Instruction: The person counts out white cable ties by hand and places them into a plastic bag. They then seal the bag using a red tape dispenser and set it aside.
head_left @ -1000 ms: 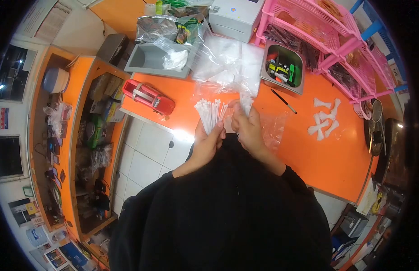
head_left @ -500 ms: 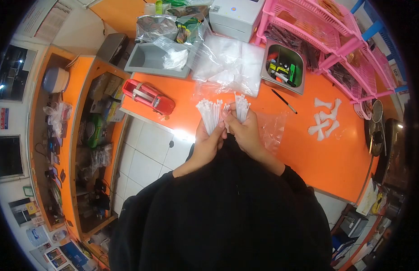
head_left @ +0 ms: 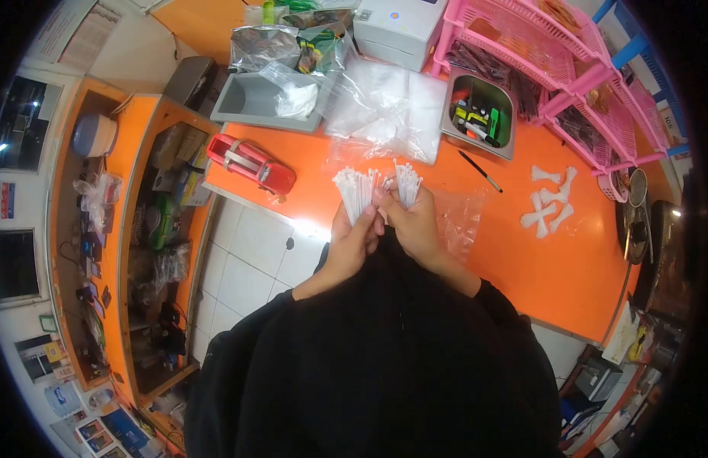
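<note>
My left hand [head_left: 352, 235] grips big bunch of ties [head_left: 355, 191], right hand [head_left: 416, 221] holds smaller bunch [head_left: 406, 183], prob. cable ties; keep ends level, count w/ thumbs.

Worktop: a glossy orange L-shaped worktop [head_left: 567, 267] wraps the standing spot, one arm ahead, one along the left.
Floor: pale square ceramic floor tiles [head_left: 251, 256] with dark grout, a bright glare patch near the worktop's edge.
Shelving: open orange shelf unit [head_left: 125, 229] under the left arm, crammed with small goods.
Rack: pink plastic tiered basket rack [head_left: 552, 53] at the far right corner.
Wall: pale wall [head_left: 132, 53] at the upper left.
</note>
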The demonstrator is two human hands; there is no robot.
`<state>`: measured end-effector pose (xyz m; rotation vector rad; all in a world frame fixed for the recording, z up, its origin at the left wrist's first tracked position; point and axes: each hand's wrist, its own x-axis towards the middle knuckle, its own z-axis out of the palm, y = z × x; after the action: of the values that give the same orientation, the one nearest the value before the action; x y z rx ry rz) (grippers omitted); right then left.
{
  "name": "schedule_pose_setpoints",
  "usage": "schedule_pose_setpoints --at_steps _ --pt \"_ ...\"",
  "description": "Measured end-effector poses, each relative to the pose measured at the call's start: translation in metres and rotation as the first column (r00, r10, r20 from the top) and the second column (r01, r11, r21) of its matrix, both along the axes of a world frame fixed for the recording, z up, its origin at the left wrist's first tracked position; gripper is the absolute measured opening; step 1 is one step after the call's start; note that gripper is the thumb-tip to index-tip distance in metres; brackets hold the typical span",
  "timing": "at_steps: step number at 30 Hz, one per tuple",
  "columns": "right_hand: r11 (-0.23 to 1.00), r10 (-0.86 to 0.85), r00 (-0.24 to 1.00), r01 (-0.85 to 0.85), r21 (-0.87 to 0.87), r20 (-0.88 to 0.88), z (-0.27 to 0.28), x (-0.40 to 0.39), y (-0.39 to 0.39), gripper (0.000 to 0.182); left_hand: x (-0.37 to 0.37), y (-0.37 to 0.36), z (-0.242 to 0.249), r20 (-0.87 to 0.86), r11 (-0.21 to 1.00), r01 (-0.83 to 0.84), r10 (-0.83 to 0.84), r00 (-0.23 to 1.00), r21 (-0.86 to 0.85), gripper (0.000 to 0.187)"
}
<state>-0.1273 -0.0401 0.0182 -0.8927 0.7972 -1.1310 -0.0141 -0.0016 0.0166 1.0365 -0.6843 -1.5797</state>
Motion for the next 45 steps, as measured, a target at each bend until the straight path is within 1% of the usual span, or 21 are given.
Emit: schedule_pose_setpoints --at_steps 2,5,8,11,14,17,20,23,26,29,31,33,36,38,41,44,45 --pt "1.000 0.006 0.999 -0.007 -0.024 -0.037 0.005 0.000 0.001 0.007 0.000 0.001 0.001 -0.060 1.000 -0.006 0.007 0.998 0.012 0.022" --pt "1.000 0.015 0.999 -0.015 0.006 0.044 0.001 0.001 0.002 0.006 -0.001 0.000 0.002 -0.053 1.000 -0.017 0.017 0.998 0.013 0.022" --pt "0.997 0.076 0.997 -0.076 -0.031 0.008 -0.006 0.003 0.003 0.006 -0.002 0.002 0.004 -0.025 0.998 -0.042 0.043 0.999 0.050 0.021" --pt "0.991 0.094 0.991 -0.102 -0.084 -0.095 -0.013 0.004 0.005 0.021 -0.001 0.001 0.000 -0.042 0.997 -0.058 0.060 0.997 0.056 0.022" --pt "0.966 0.060 0.950 -0.132 -0.221 -0.306 -0.017 0.005 0.004 0.026 -0.003 0.001 0.001 -0.093 0.996 -0.078 0.082 0.992 0.050 0.021" --pt "0.997 0.075 0.990 -0.072 0.029 -0.117 -0.005 0.006 0.007 0.022 -0.002 0.002 0.000 -0.131 0.997 -0.053 0.059 0.990 0.048 0.020" --pt "0.993 -0.051 0.995 0.042 0.109 0.087 -0.010 0.003 0.004 0.022 -0.003 0.002 -0.005 0.022 0.998 -0.059 0.060 0.998 -0.027 0.019" --pt "0.966 -0.237 0.968 0.226 -0.127 -0.082 -0.023 -0.008 -0.014 0.023 0.007 0.001 -0.007 0.022 1.000 0.009 -0.009 1.000 0.030 0.019" --pt "0.972 -0.179 0.973 0.152 -0.178 -0.145 -0.014 -0.012 -0.014 0.026 0.003 0.001 -0.007 0.044 0.999 -0.034 0.033 0.998 0.014 0.019" --pt "0.998 -0.012 0.999 0.014 0.061 -0.032 -0.001 -0.007 -0.007 0.022 0.000 0.002 -0.002 0.080 0.998 -0.047 0.049 0.996 -0.033 0.021" --pt "0.999 0.008 0.996 -0.005 0.038 -0.085 -0.012 -0.007 -0.005 0.021 -0.001 0.001 0.002 0.100 0.997 -0.048 0.055 0.993 -0.065 0.021" --pt "0.999 0.002 0.998 0.000 0.035 -0.064 -0.013 -0.005 -0.003 0.018 -0.001 0.000 0.002 0.095 0.996 -0.041 0.048 0.994 -0.081 0.021" --pt "0.999 0.000 1.000 -0.001 0.049 0.025 -0.001 0.000 -0.001 0.014 0.001 0.001 0.000 0.063 0.997 -0.026 0.031 0.998 -0.075 0.021" --pt "0.998 0.049 0.999 -0.050 0.040 0.018 0.003 -0.001 -0.001 0.012 0.001 0.001 0.002 0.061 0.998 -0.019 0.023 0.998 -0.059 0.021" --pt "1.000 0.006 1.000 -0.006 0.011 0.004 0.007 0.003 0.001 0.011 0.000 0.000 -0.008 0.040 0.995 -0.044 0.047 0.998 -0.084 0.020" --pt "1.000 0.003 0.999 -0.002 -0.016 0.036 0.001 0.002 0.001 0.010 -0.002 0.000 0.000 0.087 0.997 -0.040 0.045 0.995 -0.064 0.019" --pt "1.000 0.002 0.999 -0.003 0.008 0.043 0.000 0.002 0.001 0.010 -0.001 0.000 0.000 0.081 0.997 -0.035 0.040 0.996 -0.064 0.019"
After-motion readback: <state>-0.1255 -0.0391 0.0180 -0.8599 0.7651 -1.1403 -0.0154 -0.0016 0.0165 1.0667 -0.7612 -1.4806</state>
